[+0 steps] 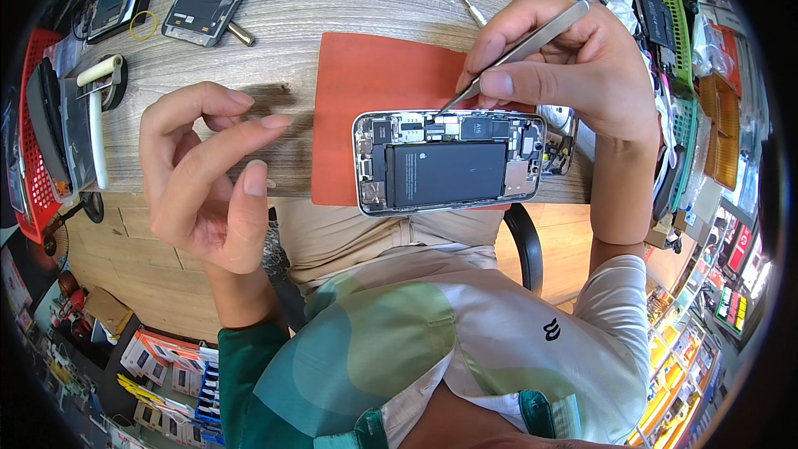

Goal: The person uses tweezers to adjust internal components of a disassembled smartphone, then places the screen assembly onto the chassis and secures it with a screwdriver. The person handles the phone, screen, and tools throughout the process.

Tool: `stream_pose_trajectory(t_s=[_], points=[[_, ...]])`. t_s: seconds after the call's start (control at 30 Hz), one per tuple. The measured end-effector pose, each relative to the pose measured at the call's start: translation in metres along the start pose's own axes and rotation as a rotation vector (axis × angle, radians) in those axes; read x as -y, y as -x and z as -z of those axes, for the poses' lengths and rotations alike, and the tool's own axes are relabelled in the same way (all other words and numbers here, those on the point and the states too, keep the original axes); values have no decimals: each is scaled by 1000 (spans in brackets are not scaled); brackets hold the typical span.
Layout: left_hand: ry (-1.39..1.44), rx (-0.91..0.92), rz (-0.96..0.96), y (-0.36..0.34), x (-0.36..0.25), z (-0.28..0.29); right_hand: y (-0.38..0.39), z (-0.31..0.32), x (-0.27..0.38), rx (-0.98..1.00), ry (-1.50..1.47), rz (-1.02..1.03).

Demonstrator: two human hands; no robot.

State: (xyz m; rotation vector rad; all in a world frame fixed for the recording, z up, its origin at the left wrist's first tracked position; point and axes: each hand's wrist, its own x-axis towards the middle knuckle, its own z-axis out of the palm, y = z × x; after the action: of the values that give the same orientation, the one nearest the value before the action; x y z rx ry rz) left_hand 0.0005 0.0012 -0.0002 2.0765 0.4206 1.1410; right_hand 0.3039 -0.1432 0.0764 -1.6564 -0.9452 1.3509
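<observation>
Tweezers were pinched in the right hand, tips over the opened phone's upper edge; left hand was held half-open, empty.

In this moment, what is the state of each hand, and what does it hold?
Left hand: open, half-curled, holding nothing visible.
Right hand: closed on metal tweezers, pointed at the opened phone.

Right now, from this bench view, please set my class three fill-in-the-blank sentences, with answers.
1. The bare right hand grips slim grey metal ____.
2. On the orange-red rectangular mat rests an opened, silver-rimmed ____.
3. The perforated plastic basket at the picture's far left is coloured ____.

Missing words: tweezers; phone; red.
</observation>
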Motion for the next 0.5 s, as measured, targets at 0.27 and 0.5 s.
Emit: stream_pose_trajectory(t_s=[0.27, 0.5], points=[[0, 0, 2, 0, 0, 0, 0, 1, -1, 29, 8, 21], [4, -2, -6, 0, 1, 0, 1, 1, 2, 32, 9, -8]])
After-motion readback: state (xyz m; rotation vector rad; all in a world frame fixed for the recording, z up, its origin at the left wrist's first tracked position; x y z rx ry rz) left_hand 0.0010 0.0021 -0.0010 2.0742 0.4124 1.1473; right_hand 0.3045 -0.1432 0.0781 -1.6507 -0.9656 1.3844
